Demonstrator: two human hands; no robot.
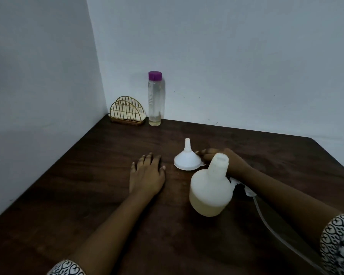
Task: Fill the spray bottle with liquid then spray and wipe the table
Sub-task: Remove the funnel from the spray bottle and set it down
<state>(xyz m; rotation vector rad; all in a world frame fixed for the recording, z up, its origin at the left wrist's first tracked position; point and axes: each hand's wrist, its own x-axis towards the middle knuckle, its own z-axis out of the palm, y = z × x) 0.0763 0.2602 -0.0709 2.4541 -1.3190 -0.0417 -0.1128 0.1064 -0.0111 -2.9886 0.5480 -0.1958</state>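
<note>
**Bottle filled, spray head not yet on**

My squat, white translucent plastic spray bottle [211, 187] stands upright near the middle of the dark brown wooden table [87, 185]. Its neck is open, and pale yellowish liquid shows in its lower part.

At its 11 o'clock, just beside it, the small white plastic funnel [187, 160] sits upside down, spout pointing up. My right hand [234, 161] lies behind the bottle's neck at 1 o'clock. Its fingertips [202, 152] meet the funnel's rim, but the neck hides the thumb, so I cannot tell whether I am pinching the rim or only touching it.

At the bottle's 3 o'clock, partly under my right forearm, lies the white spray head [248, 192]. Its clear dip tube [266, 221] trails toward 5 o'clock.

My left hand [147, 175] rests flat on the wood at 9 o'clock, fingers spread and holding nothing.

Far off at 11 o'clock, against the wall, stands a tall clear bottle with a purple cap [156, 100], nearly empty. A gold wire holder with pale napkins [127, 112] is just beside it.

I judge the filling to be over. Next I should let the funnel be, steady the bottle with my left hand, feed the tube straight down the neck and screw the head tight. If it is knocked while open, the bottle will spill.
</note>
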